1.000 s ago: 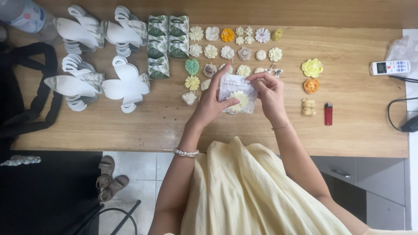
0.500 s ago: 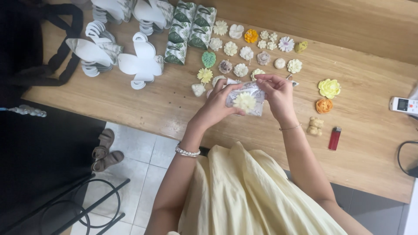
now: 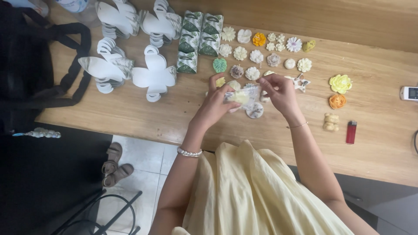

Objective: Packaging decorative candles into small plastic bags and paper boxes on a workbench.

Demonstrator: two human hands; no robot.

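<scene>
Both hands have come lower toward the counter (image 3: 143, 113) since half a second ago, and the small clear bag (image 3: 244, 96) they hold between them, which a moment earlier faced up flat with its pale yellow flower piece (image 3: 238, 98) plainly showing, is now turned more edge-on and bunched. The left hand (image 3: 216, 103) pinches the bag's near side with the flower piece inside it, fingers closed over it; the right hand (image 3: 281, 92) grips the opposite end with thumb and fingertips, apparently pulling or folding the bag's mouth. That suggests the flower is seated in the bag and its opening is being worked. Just below the hands a round pale piece (image 3: 254, 110) lies on the counter. Beyond the fingertips lie rows of small flower pieces (image 3: 252, 56); farther past the left hand, folded white boxes (image 3: 154, 76); well off past the right hand, a red lighter (image 3: 351, 132).
</scene>
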